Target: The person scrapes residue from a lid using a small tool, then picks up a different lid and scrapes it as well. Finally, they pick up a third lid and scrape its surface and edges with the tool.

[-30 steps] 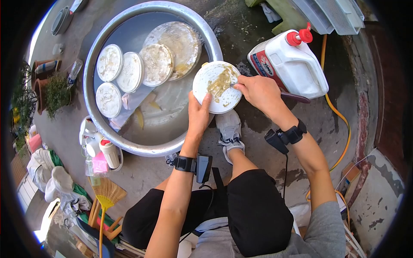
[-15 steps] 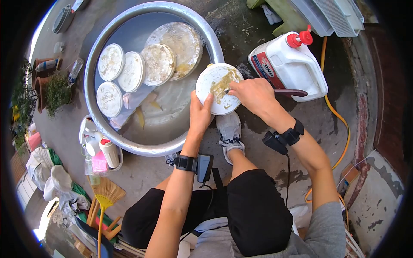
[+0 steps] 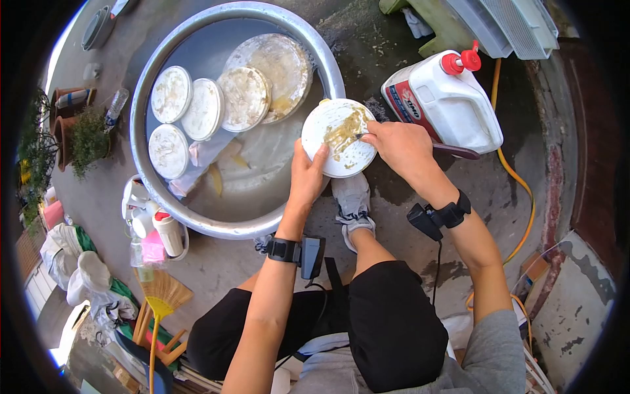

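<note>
My left hand point(image 3: 310, 172) grips the lower left edge of a round white lid point(image 3: 319, 130), holding it tilted over the basin's right rim. Yellow-brown residue covers part of its face. My right hand point(image 3: 401, 146) is closed around a tool with a dark brown handle point(image 3: 457, 152); its small tip touches the residue, but my fingers hide most of the tool. In the large metal basin point(image 3: 140, 152), several dirty white lids point(image 3: 172, 94) lie in water, including one larger lid point(image 3: 289, 75) at the back. A pale strip and yellowish scraps lie among them.
A white jug with a red pump point(image 3: 453, 102) stands to the right, beside an orange hose point(image 3: 515, 177). A green stool point(image 3: 440, 39) and grey plastic baskets point(image 3: 515, 26) are behind it. On the left are a potted plant point(image 3: 88, 141), a caddy of bottles point(image 3: 169, 233) and a yellow broom point(image 3: 161, 302).
My right hand has drawn slightly right and down across the lid, taking the tool with it. The lid stays in my left hand, and the whole view has shifted a little.
</note>
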Motion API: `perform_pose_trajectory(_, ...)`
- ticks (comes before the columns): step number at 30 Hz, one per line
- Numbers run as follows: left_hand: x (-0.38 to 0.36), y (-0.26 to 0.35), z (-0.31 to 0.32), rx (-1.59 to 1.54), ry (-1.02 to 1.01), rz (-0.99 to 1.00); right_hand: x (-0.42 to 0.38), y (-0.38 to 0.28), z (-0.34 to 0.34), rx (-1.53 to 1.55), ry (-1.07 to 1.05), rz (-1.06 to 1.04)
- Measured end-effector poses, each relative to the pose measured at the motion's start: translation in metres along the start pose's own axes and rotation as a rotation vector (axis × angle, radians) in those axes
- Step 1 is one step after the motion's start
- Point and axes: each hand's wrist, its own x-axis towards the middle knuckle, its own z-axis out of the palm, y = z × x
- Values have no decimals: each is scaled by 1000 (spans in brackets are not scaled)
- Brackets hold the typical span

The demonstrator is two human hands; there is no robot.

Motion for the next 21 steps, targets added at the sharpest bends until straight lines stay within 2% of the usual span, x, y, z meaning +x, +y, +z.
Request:
perform_pose_trajectory(7,-1,4,0,24,-2,20,5,-5,2,-39,13,-88)
perform_pose_trajectory(11,1,5,2,-24,-14,-45,5,-16,5,3,-30,-149)
perform_pose_trajectory(15,2,4,-3,-12,-25,-68,3,-16,7,60,-41,-111)
perform_pose_trajectory(21,1,1,-3,47,-16,0,-4,-7,-3,-8,-9,88)
